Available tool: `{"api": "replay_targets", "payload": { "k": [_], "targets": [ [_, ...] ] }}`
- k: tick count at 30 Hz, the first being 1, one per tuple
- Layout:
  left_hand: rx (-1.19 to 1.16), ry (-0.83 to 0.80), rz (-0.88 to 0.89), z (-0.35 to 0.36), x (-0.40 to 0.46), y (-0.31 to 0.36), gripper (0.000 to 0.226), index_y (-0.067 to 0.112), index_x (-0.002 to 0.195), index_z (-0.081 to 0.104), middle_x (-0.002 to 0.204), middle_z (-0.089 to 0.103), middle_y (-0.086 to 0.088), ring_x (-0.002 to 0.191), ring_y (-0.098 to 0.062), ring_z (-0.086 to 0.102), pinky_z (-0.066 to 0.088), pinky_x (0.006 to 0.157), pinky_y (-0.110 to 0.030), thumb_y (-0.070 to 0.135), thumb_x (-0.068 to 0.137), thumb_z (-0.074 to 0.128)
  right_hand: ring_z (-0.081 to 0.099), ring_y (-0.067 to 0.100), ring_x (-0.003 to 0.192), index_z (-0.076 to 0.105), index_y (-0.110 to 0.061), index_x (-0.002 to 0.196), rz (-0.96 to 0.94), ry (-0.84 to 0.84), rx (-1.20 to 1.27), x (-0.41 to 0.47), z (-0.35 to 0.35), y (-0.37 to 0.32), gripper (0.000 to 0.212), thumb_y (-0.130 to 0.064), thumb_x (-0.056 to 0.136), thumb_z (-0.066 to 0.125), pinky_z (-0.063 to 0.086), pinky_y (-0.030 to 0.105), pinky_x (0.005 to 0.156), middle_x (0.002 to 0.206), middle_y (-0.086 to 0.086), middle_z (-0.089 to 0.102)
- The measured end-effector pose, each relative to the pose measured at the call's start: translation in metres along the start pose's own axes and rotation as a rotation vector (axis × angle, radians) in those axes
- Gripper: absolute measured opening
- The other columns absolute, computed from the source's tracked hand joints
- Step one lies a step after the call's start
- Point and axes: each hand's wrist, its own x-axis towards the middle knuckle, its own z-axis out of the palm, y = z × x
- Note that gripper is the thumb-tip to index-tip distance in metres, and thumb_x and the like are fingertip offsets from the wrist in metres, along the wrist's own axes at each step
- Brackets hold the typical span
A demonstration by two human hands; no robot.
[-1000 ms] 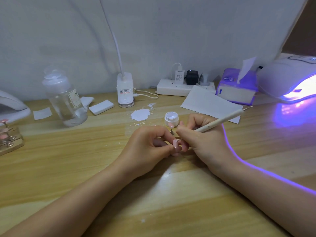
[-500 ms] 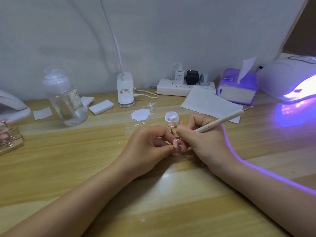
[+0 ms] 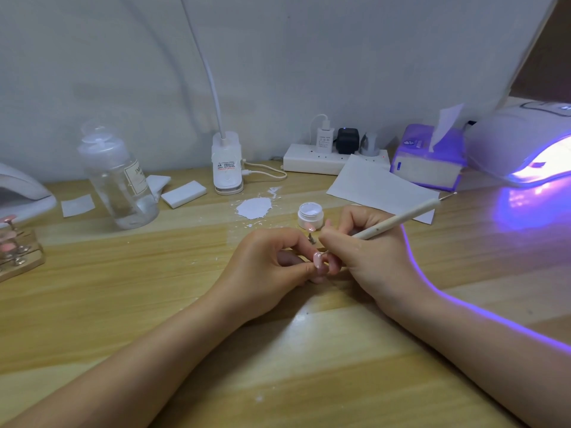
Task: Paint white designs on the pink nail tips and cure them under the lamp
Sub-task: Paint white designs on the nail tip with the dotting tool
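Pale wood-grain planks make up the surface (image 3: pixel 123 304) we work on, with a grey-white wall behind it. Nearest us, both forearms reach in from the bottom edge and meet at the middle.

Our left hand (image 3: pixel 265 267) is curled, thumb and forefinger pinching a small glossy pink nail tip (image 3: pixel 318 261) on its little metal stand. Our right hand (image 3: pixel 364 257) grips a slim cream-coloured dotting pen (image 3: pixel 401 218) like a pencil; its shaft slants up to the right, and its fine end touches the pink nail tip, where we see a small white mark.

Just beyond our fingers stands a small round open jar of white gel (image 3: pixel 310 214). Left of it lies a patch of dried white paint (image 3: pixel 255 208) on the wood. To the right rests a white sheet of paper (image 3: pixel 377 183).

On the near left edge sits a wooden holder with more pink tips on metal stands (image 3: pixel 15 251). Farther left stands a clear plastic pump bottle (image 3: pixel 119 177), with white pads (image 3: pixel 182 197) beside it.

Along the far side we see a white clip-on desk light with a bendy neck (image 3: pixel 227 163), a white power strip with chargers plugged in (image 3: pixel 333 159) and a purple tissue box (image 3: pixel 429 159). At far right the white curing lamp (image 3: pixel 522 146) glows violet, casting purple light onto the wood and along our right forearm.
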Motion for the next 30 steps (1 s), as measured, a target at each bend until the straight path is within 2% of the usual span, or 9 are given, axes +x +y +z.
{"api": "replay_targets", "payload": {
  "k": [9,15,22,30],
  "targets": [
    [-0.020,-0.008,0.009,-0.0003,-0.0005,-0.0002,0.014,0.012,0.068,0.064,0.066,0.070,-0.002,0.063,-0.008,0.068,0.050,0.062,-0.015,0.003,0.078,0.068,0.054,0.013,0.037,0.038,-0.013,0.047,0.000,0.010,-0.012,-0.0011,0.0004,-0.0013,0.042,0.003,0.080,0.058,0.045,0.016,0.042,0.034,0.005,0.045],
    [-0.005,-0.006,0.004,-0.0006,-0.0002,-0.0006,0.015,0.012,0.068,0.064,0.066,0.070,-0.006,0.063,-0.008,0.068,0.048,0.060,-0.015,0.003,0.079,0.068,0.055,0.014,0.038,0.038,-0.011,0.048,0.001,0.002,-0.016,-0.0010,0.0005,-0.0017,0.040,0.002,0.080,0.058,0.046,0.018,0.043,0.036,0.005,0.046],
    [-0.010,-0.007,0.001,-0.0005,-0.0003,-0.0006,0.009,0.007,0.071,0.065,0.071,0.071,-0.011,0.065,-0.010,0.068,0.051,0.065,-0.019,0.003,0.079,0.068,0.055,0.014,0.038,0.038,-0.011,0.048,0.005,0.003,-0.002,-0.0012,0.0004,-0.0015,0.040,0.003,0.081,0.058,0.046,0.017,0.043,0.035,0.005,0.046],
    [-0.003,-0.005,-0.002,-0.0002,0.0001,-0.0013,0.011,0.009,0.070,0.064,0.071,0.071,-0.010,0.064,-0.008,0.068,0.049,0.062,-0.014,0.005,0.079,0.067,0.055,0.014,0.038,0.040,-0.017,0.044,0.013,0.011,-0.008,-0.0010,-0.0002,-0.0004,0.045,0.001,0.080,0.059,0.046,0.018,0.043,0.035,0.005,0.046]
  ]
}}
